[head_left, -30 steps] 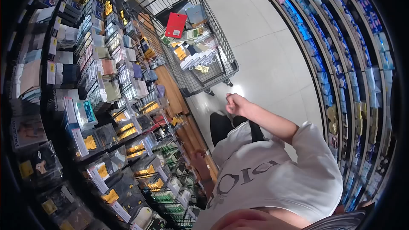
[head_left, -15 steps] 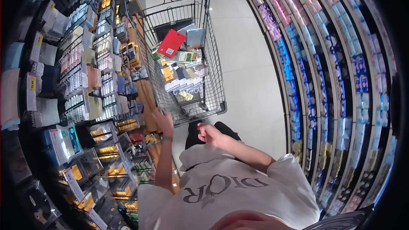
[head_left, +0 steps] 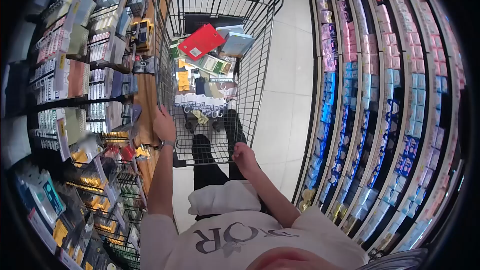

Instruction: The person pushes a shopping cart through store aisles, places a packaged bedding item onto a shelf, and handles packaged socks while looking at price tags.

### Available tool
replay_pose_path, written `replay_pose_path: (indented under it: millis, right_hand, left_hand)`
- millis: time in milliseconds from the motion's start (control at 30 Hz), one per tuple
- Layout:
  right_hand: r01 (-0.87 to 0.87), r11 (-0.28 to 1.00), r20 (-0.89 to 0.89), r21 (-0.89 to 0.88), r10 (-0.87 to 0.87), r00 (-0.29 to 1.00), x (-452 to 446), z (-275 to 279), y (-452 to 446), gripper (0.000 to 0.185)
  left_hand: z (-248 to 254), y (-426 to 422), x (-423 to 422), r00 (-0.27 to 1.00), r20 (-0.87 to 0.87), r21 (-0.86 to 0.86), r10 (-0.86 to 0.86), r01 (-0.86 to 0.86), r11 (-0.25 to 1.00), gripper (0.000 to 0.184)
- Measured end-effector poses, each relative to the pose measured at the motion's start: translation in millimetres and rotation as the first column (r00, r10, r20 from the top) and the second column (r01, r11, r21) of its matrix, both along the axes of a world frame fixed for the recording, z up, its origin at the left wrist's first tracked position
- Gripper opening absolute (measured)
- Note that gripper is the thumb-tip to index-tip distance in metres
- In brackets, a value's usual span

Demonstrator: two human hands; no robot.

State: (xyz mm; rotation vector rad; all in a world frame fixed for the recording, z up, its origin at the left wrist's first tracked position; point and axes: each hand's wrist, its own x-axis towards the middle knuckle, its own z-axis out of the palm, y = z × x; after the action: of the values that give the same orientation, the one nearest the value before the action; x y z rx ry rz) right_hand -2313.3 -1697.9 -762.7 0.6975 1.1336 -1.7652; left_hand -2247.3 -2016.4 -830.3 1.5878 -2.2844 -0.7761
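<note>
A wire shopping cart stands in front of me, its near end close to my body. My left hand is closed on the cart's left side, close to the near corner. At the near right corner, my right hand is curled closed against the wire rim; its fingertips are partly hidden. Inside the cart, a red packet lies on top beside a light blue notebook-like item. Below them are a green and white packet and several sock-like packs on hanger cards.
On the left, a rack of hanging packaged goods runs alongside the cart, with wooden trim. Shelves of pink and blue packages line the right. Pale floor tiles lie between the cart and the right shelves.
The cart appears nearer and further left in view. My right hand has come down from in front of my body to the cart's near right corner. My left hand has shifted left along with the cart.
</note>
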Motion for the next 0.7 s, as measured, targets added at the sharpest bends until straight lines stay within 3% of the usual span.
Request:
replay_pose_path:
  millis: [67,133,200,233,267,300,333,433,533,633,667,700]
  right_hand:
    - [-0.088,0.986,-0.119,0.145,0.106,0.987,-41.9,-11.9,-35.1,0.02]
    - [-0.206,0.956,-0.335,0.21,0.269,0.903,-96.0,-43.5,-71.9,0.01]
    - [-0.24,0.923,-0.478,0.299,0.363,0.8,-162.1,-53.6,-128.0,0.015]
    - [-0.204,0.959,-0.638,0.198,0.285,0.715,-194.8,-78.7,-154.2,0.016]
    - [-0.166,0.921,-0.782,0.351,0.386,0.489,-230.0,-95.8,-182.9,0.017]
    - [-0.183,0.892,-0.791,0.414,0.452,0.413,-261.2,-84.9,-210.5,0.021]
    - [-0.08,0.914,-0.899,0.398,0.406,0.165,-287.1,-86.5,-238.8,0.026]
    - [0.064,0.843,-0.799,0.534,0.527,-0.288,-347.2,-100.3,-305.7,0.045]
    - [0.116,0.756,-0.722,0.644,0.651,-0.234,-343.5,-129.8,-334.4,0.053]
    - [0.01,0.805,-0.736,0.594,0.548,-0.397,-319.3,-134.0,-322.1,0.055]
    - [0.009,0.86,-0.74,0.51,0.444,-0.506,-310.7,-141.2,-316.2,0.042]
    - [-0.129,0.829,-0.75,0.545,0.413,-0.516,-295.4,-143.0,-302.1,0.035]
  left_hand:
    - [8.3,3.8,-5.0,0.999,0.0,0.023,0.053,-0.053,0.998,0.034]
    - [-5.0,5.8,-2.7,0.998,0.027,-0.042,0.065,-0.064,0.997,0.032]
    - [2.5,4.7,-8.7,0.993,0.09,-0.056,0.074,-0.069,0.996,0.029]
    - [2.6,2.0,-13.8,0.99,0.122,-0.063,0.073,-0.065,0.996,0.028]
    - [-9.5,-1.3,-13.2,0.99,0.092,-0.072,0.104,-0.097,0.993,0.025]
    - [-14.3,-3.0,-14.3,0.991,0.081,-0.092,0.104,-0.097,0.991,0.024]
    - [-14.5,-3.4,-15.2,0.992,0.069,-0.109,0.107,-0.1,0.989,0.023]
    - [0.2,-2.6,-25.4,0.982,0.145,-0.182,0.122,-0.094,0.979,0.021]
    - [3.1,-3.3,-28.7,0.956,0.255,-0.182,0.144,-0.099,0.978,0.02]
    - [-1.0,-4.1,-26.3,0.97,0.193,-0.139,0.146,-0.12,0.983,0.021]
    - [-0.3,-4.1,-25.2,0.965,0.223,-0.128,0.135,-0.108,0.986,0.021]
    - [0.8,-2.0,-24.3,0.969,0.203,-0.136,0.138,-0.112,0.984,0.021]
